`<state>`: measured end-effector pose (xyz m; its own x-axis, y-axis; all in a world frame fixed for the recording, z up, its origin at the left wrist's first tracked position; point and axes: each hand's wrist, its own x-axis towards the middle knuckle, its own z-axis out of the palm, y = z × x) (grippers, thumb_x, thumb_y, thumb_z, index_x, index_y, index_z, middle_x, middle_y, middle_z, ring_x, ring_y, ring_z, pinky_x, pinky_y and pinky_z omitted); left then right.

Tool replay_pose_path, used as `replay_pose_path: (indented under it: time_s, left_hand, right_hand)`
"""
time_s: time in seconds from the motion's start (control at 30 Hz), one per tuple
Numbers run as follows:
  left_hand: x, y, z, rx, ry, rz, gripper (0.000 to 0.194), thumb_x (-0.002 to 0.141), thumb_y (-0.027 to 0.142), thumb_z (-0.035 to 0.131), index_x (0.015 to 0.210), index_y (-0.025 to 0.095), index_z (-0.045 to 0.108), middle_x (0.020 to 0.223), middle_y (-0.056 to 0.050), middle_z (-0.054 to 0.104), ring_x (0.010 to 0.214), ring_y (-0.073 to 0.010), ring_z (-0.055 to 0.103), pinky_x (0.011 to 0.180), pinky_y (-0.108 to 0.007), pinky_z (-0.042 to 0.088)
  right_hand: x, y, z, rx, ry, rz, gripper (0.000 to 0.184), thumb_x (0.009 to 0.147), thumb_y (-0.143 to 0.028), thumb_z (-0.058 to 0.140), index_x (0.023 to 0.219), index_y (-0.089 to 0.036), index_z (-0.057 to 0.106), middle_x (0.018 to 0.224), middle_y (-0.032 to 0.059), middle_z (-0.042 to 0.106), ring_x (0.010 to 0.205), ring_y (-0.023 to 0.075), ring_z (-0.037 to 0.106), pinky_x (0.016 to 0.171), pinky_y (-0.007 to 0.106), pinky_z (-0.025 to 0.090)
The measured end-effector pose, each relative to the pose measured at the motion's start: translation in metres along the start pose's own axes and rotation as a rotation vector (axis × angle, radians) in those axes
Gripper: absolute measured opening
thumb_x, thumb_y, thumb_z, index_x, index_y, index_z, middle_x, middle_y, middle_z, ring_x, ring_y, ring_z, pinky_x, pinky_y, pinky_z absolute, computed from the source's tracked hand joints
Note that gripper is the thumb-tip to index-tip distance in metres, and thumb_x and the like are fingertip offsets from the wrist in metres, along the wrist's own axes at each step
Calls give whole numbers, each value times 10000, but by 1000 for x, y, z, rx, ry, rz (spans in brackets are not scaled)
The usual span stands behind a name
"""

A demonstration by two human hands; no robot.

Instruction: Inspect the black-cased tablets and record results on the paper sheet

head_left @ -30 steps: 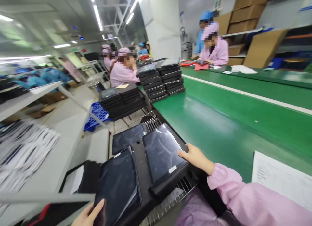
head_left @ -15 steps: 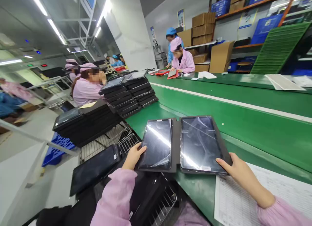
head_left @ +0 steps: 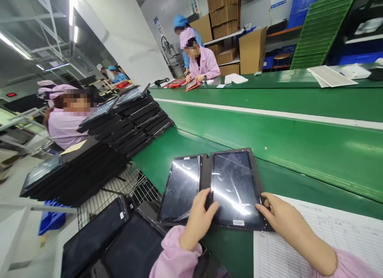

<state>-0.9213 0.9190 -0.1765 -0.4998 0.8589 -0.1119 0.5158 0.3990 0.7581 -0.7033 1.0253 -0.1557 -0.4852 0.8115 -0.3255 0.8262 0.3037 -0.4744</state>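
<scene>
A black tray (head_left: pixel 206 172) lies on the green bench, with two dark, glossy tablet screens side by side in it. My left hand (head_left: pixel 199 216) is over the gap between them, thumb and fingers apart. Its fingertips touch the near-left edge of the right screen (head_left: pixel 233 182); the left screen (head_left: pixel 182 186) lies beside it. On the opposite side, my right hand (head_left: pixel 284 216) grips the tray's right edge. Its thumb is at the screen's border and its other fingers are partly hidden. Both screens carry a small white label and clear film that reflects the ceiling lights.
A printed sheet (head_left: pixel 317 230) lies under my right forearm. More black screens (head_left: pixel 92 230) rest on a wire rack (head_left: pixel 122 182) at the left. Tall stacks of black trays (head_left: pixel 128 126) stand behind. Across the green bench (head_left: pixel 299 146) a co-worker (head_left: pixel 206 62) in pink sits.
My left hand has let go of the tray's left side and moved right to the gap between the screens. My right hand stays at the right edge. The view has turned slightly right.
</scene>
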Motion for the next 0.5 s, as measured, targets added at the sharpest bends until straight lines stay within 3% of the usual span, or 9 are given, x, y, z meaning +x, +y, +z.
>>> replay_pose_path:
  time_s: [0.1, 0.2, 0.27, 0.37, 0.5]
  left_hand:
    - [-11, 7, 31, -14, 40, -42, 531, 732, 360, 478, 1196, 104, 513, 1306, -176, 466, 1247, -277, 392, 1051, -477, 318]
    - [-15, 8, 44, -31, 93, -57, 520, 745, 348, 467, 1202, 104, 506, 1353, -179, 413, 1286, -285, 341, 1064, -483, 296]
    - [-15, 9, 44, -71, 112, -77, 481, 741, 330, 480, 1174, 123, 523, 1333, -171, 434, 1275, -280, 359, 1061, -474, 304]
    - [-9, 12, 36, -183, 129, -126, 439, 703, 307, 528, 1107, 138, 555, 1281, -160, 479, 1250, -274, 386, 1071, -453, 282]
    - [3, 21, 20, -450, 140, -241, 489, 611, 338, 617, 1043, 117, 560, 1165, -174, 547, 1155, -287, 464, 1038, -435, 303]
  right_hand:
    - [4, -5, 9, 31, 94, 32, 303, 783, -377, 483, 967, -159, 586, 897, 125, 634, 723, 293, 623, 569, 339, 437]
    - [9, -12, 10, 263, 125, 120, 341, 709, -384, 534, 946, -142, 568, 722, 81, 597, 672, 281, 589, 596, 340, 420]
    - [13, -16, 9, 402, 117, 142, 263, 687, -405, 511, 809, -174, 534, 565, 11, 509, 589, 243, 552, 563, 315, 411]
    - [11, -27, 8, 506, 119, 93, 227, 684, -444, 434, 625, -231, 381, 503, -27, 419, 519, 192, 495, 488, 273, 384]
    - [-17, -48, 15, 616, 165, -44, 235, 719, -459, 365, 656, -234, 341, 552, -25, 454, 537, 171, 485, 502, 263, 397]
